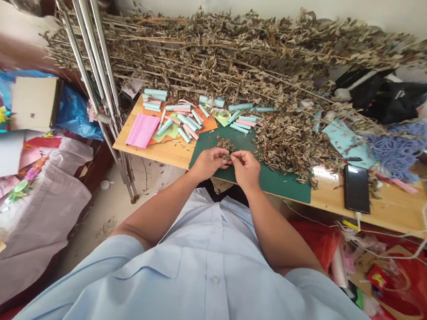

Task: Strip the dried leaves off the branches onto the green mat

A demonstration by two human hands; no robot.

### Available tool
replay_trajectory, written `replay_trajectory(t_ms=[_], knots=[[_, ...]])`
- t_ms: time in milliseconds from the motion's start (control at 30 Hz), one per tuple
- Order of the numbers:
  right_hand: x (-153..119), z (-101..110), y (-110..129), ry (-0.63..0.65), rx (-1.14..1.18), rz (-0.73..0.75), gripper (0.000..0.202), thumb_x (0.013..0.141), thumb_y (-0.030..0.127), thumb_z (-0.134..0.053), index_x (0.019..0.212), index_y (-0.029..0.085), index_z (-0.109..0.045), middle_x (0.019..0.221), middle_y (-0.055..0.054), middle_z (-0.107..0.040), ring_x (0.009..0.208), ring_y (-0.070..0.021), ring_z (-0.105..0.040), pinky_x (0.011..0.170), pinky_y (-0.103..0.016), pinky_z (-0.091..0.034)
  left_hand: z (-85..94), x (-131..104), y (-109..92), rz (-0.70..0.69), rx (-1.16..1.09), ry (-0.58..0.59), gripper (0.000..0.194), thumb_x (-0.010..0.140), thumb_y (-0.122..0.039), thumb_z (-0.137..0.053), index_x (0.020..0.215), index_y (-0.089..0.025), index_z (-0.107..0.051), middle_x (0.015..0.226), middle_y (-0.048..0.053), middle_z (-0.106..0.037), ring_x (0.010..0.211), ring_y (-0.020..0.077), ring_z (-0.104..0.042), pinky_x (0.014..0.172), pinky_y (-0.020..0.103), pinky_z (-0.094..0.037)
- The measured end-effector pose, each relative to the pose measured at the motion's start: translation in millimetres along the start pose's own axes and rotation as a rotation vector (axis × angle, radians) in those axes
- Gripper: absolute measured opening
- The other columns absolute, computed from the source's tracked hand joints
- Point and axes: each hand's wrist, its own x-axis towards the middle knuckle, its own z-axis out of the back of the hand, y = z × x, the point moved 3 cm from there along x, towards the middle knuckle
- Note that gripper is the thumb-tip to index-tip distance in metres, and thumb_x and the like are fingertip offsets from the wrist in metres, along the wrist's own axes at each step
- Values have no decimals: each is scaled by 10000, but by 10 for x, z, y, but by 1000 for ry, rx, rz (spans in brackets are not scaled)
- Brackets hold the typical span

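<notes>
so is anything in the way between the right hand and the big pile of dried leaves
Nothing visible stands between: the pile of dried leaves starts right beside the right hand, partly over the green mat, with no other object separating them.

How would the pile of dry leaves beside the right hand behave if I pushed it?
The leaf pile would probably shift and spread, since its pieces look loose. Curled and dry-looking, they seem light and may crumble.
</notes>
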Motion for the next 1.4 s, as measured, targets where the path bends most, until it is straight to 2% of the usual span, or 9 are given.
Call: replay_trajectory(t_ms=[233, 433, 600, 767, 967, 1100, 1267, 1400], knots=[[-10, 24, -4, 6, -35, 33, 136, 822, 348, -671, 860, 220, -692, 802, -19, -713, 701, -173, -645, 711, -326, -547, -20, 13, 1, 34, 2, -20, 229, 839, -126, -696, 1065, -105, -669, 910, 56, -745, 747, 128, -732, 732, 267, -618], [-15, 25, -32, -2, -40, 36, 157, 821, 365, -671, 878, 219, -691, 809, -18, -713, 700, -170, -634, 687, -318, -535, -32, -5, -47, 33, 41, -15, 207, 820, -205, -760, 993, -113, -693, 809, 38, -734, 713, 128, -726, 730, 266, -622], [-21, 19, -28, 22, -42, 38, 174, 831, 390, -674, 863, 220, -689, 796, -17, -715, 696, -172, -639, 693, -322, -536, -37, 3, -33, 38, 71, -41, 136, 850, -179, -699, 969, -113, -705, 795, 41, -739, 684, 128, -722, 703, 268, -624], [-31, 19, -12, 50, -41, 55, 157, 828, 368, -683, 881, 221, -693, 806, -16, -714, 694, -168, -639, 696, -320, -539, -38, -6, -12, -17, 124, -61, 146, 853, -160, -662, 982, -117, -713, 813, 40, -744, 690, 132, -726, 688, 264, -621], [-28, 14, -49, 64, -38, 49, 176, 824, 360, -668, 930, 220, -669, 847, -22, -723, 717, -168, -655, 707, -326, -553, -50, -29, -15, -4, 160, -29, 122, 840, -153, -674, 952, -121, -711, 796, 33, -743, 664, 119, -714, 673, 246, -607], [-6, 31, -82, 78, 15, 8, 168, 809, 356, -681, 898, 215, -659, 796, -17, -713, 675, -165, -650, 680, -328, -553, -49, -31, -30, 22, 114, -19, 134, 847, -121, -654, 974, -111, -695, 775, 36, -738, 672, 134, -723, 685, 266, -614], [34, 50, -74, -5, 154, -65, 201, 780, 373, -710, 880, 213, -641, 769, -15, -704, 668, -179, -673, 685, -351, -579, -28, -6, -37, 17, 34, -19, 170, 846, -129, -675, 1013, -107, -658, 777, 37, -730, 690, 146, -732, 686, 272, -615], [23, 47, -34, -42, 83, -25, 167, 794, 353, -702, 864, 205, -666, 759, -16, -703, 671, -176, -664, 666, -330, -569, -44, -12, -66, 40, 23, -20, 197, 855, -191, -707, 1018, -113, -628, 770, 37, -722, 674, 143, -725, 663, 263, -609]])
